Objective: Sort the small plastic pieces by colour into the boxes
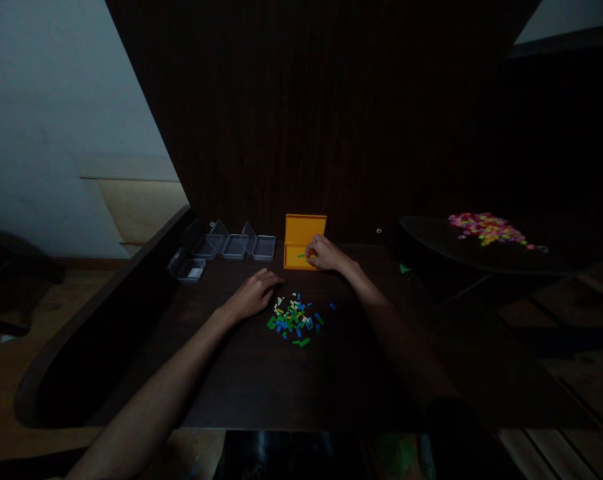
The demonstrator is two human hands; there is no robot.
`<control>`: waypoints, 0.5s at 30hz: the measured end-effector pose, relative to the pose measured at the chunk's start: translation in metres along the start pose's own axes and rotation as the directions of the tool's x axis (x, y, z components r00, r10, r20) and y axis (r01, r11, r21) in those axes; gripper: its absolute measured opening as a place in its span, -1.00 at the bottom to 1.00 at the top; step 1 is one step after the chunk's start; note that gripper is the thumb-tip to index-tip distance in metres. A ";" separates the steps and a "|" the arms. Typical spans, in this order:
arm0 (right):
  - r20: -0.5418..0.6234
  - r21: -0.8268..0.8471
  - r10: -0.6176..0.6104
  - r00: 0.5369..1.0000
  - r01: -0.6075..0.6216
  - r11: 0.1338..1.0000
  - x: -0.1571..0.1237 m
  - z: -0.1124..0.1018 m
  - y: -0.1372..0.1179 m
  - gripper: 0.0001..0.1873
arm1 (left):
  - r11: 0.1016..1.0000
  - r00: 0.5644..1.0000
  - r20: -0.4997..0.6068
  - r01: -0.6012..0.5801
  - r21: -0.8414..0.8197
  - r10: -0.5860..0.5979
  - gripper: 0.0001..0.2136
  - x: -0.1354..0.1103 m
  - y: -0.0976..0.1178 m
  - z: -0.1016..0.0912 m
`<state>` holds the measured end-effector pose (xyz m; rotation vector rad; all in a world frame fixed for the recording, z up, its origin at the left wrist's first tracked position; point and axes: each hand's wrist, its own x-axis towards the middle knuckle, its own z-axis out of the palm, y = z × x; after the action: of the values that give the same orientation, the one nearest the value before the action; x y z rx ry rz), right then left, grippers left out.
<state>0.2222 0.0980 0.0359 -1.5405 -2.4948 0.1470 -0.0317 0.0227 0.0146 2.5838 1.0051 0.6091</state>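
Observation:
A pile of small blue, green, yellow and white pieces (295, 319) lies on a dark wooden table (241, 373). My left hand (254, 293) rests on the table just left of the pile, its fingers curled loosely and lying flat. My right hand (324, 253) reaches over the open orange box (301, 241) at the back, fingers pinched together above its tray. What the fingers hold is too small to make out. A green piece shows inside the box.
Several clear plastic boxes (234, 245) with lids open stand in a row left of the orange box. Another clear box (191, 269) sits nearer. A heap of pink and yellow pieces (486, 228) lies on a dark round surface at right.

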 end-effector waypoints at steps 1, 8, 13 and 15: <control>0.004 -0.005 -0.003 1.000 0.003 1.000 0.000 0.001 0.000 -0.86 | 1.000 1.000 0.001 0.002 -0.004 -0.002 -0.62 0.000 0.000 0.000; -0.055 -0.061 0.011 0.998 -0.014 0.998 -0.001 0.008 -0.003 -0.84 | 0.999 1.000 0.008 -0.023 -0.037 0.023 -0.69 0.000 0.004 0.001; -0.064 -0.060 0.000 0.998 -0.004 0.998 -0.002 -0.005 -0.012 -0.84 | 0.994 0.997 0.034 -0.072 -0.085 0.075 -0.75 0.001 0.009 0.000; -0.046 -0.021 -0.023 0.999 0.022 1.000 -0.004 -0.015 -0.019 -0.85 | 0.991 0.995 0.052 -0.081 -0.109 0.087 -0.78 0.002 0.011 -0.001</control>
<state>0.2107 0.0857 0.0542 -1.5053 -2.4845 0.0809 -0.0248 0.0158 0.0208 2.5446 0.8265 0.5909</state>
